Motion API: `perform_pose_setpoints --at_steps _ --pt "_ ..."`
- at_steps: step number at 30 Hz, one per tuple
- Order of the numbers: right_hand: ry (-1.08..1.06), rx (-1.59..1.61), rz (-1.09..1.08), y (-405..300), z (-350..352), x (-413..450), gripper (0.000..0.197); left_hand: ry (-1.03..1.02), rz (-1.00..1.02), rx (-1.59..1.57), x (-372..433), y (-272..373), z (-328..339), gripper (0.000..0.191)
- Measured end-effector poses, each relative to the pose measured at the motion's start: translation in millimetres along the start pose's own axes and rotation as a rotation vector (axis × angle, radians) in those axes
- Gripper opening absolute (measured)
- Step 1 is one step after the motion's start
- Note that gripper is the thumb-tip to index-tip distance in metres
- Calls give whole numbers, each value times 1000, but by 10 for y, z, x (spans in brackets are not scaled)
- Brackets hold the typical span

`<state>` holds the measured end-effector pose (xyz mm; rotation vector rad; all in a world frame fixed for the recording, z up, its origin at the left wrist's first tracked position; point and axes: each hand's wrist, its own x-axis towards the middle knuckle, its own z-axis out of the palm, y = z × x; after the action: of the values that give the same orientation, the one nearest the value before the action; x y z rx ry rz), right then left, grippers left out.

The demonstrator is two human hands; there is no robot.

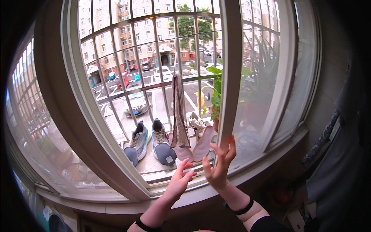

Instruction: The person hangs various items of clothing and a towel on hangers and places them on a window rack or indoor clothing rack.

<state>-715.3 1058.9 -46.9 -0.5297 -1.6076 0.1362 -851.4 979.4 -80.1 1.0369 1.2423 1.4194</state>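
Observation:
My left hand (181,179) is raised above the inner window sill, its fingers apart and nothing in it. Beside it, my right hand (219,165) is up with spread fingers at the sliding window's frame (229,87); whether it touches the frame I cannot tell. Beyond the opening, a grey-brown cloth (180,113) hangs from a hook. Behind it on the outer ledge lie pink insoles (203,143), near a pair of light shoes (198,123). Grey-blue running shoes (140,139) stand to the left, with dark insoles (164,153) leaning on them.
Metal security bars (136,58) close off the outside of the ledge. A green potted plant (216,98) is just behind the window frame, with spiky leaves seen through the right pane. Dark cloth (333,174) hangs at the right. The white sill (185,200) runs below my hands.

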Motion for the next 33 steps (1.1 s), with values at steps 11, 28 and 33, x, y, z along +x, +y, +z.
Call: perform_pose_setpoints --at_steps 11,28,33 --pt "-360 473 -44 -1151 675 -563 39 713 514 75 -1094 101 -424 36" --pt "-994 934 -345 -4449 692 -2521 50 1354 326 214 -5345 -323 -1289 50" --pt "-1134 1223 -490 -5954 117 -3502 47 1704 258 174 -7075 -568 -1171 49"
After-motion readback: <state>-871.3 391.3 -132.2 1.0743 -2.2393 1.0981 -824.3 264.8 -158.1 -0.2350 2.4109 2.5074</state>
